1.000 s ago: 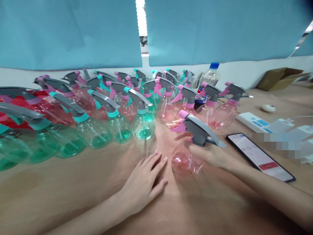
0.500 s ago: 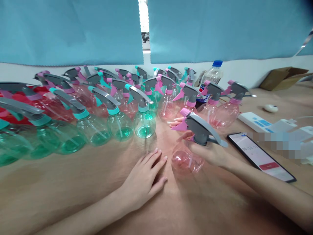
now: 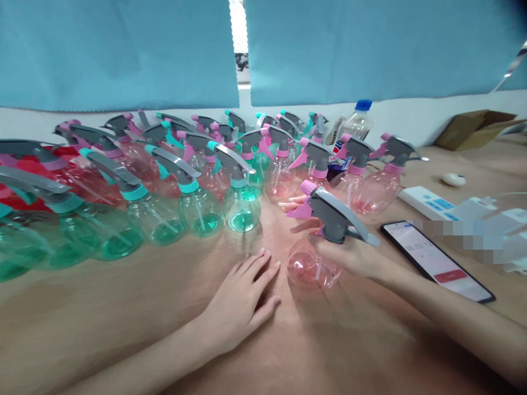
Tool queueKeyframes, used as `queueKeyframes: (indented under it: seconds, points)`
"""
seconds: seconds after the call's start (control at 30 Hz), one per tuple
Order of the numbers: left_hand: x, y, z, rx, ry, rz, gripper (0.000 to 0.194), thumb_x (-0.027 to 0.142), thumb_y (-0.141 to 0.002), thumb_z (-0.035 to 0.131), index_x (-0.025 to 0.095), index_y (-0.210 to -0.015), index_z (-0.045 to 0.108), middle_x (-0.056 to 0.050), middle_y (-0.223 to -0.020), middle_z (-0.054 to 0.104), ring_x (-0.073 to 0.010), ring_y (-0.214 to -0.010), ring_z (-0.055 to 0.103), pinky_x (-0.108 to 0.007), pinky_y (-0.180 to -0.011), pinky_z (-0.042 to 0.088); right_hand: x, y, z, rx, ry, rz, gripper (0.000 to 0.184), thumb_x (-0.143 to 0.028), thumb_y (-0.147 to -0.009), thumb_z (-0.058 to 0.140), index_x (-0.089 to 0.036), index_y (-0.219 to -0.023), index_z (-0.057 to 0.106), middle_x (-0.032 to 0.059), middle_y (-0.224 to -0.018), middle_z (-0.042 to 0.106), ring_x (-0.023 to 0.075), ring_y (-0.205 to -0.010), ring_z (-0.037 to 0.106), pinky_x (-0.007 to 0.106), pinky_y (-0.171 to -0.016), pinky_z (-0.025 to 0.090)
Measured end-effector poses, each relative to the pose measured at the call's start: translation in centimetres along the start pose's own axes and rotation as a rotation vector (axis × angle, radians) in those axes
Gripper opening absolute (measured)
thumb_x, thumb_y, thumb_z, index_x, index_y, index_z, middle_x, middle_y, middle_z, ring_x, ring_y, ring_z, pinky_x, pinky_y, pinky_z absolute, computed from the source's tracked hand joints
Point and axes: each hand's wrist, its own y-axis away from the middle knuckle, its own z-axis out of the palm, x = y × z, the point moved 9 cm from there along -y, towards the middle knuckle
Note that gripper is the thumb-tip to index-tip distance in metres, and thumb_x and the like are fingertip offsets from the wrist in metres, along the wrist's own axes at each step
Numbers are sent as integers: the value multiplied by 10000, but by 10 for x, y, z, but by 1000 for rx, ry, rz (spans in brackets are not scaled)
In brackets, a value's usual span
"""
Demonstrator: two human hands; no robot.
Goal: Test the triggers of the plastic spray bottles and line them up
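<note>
A clear pink spray bottle [image 3: 313, 266] with a grey and pink trigger head stands upright on the brown table. My right hand [image 3: 349, 252] is wrapped round its neck, just under the head. Some of those fingers are partly hidden behind the bottle; their tips show past the pink trigger. My left hand [image 3: 245, 299] lies flat on the table to the left, fingers spread, holding nothing and apart from the bottle. Beyond it a green spray bottle [image 3: 242, 211] with a turquoise collar stands closest to its fingertips.
Several green and pink spray bottles crowd the left and back, including a pink one [image 3: 376, 189]. A phone [image 3: 436, 260] showing a timer lies right of my right hand. Behind it are a white power strip [image 3: 428, 203], a white mouse-like object [image 3: 453, 179], a cardboard box [image 3: 469, 130] and a blue-capped bottle [image 3: 358, 123].
The view has shifted very slightly. Both hands and the pink spray bottle keep their places on the table.
</note>
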Motion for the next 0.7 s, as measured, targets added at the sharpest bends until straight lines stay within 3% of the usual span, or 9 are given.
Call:
queueKeyframes:
  seconds: [0.1, 0.3, 0.47, 0.7]
  points:
    - [0, -1, 0, -2, -2, -4, 491, 370, -960, 478, 147, -1397, 449, -157, -1454, 440, -311, -1338, 401, -501, -1066, 367, -2, -1, 3, -36, -63, -39, 570, -134, -693, 478, -265, -1245, 535, -12, -761, 684, 171, -749, 685, 298, -711, 583]
    - [0, -1, 1, -6, -18, 4, 495, 366, -960, 472, 145, -1402, 440, -157, -1454, 440, -305, -1340, 396, -501, -1065, 367, 4, 0, 2, -20, -33, 5, 601, -145, -681, 507, -255, -1272, 512, 4, -816, 708, 163, -662, 674, 274, -603, 577]
    - [-1, 0, 1, 2, -19, 9, 494, 378, -967, 454, 157, -1408, 429, -147, -1458, 435, -294, -1346, 388, -496, -1071, 361, 9, 0, 0, 22, 25, 41, 426, -272, -704, 558, -226, -1127, 568, 18, -807, 709, 170, -606, 666, 285, -557, 558]
    - [-1, 0, 1, 1, -20, 10, 491, 376, -970, 451, 147, -1405, 434, -153, -1456, 435, -304, -1343, 387, -503, -1061, 371, 8, 0, -2, 10, 75, 11, 128, -281, -718, 558, -226, -826, 599, 10, -767, 700, 169, -666, 680, 268, -592, 554]
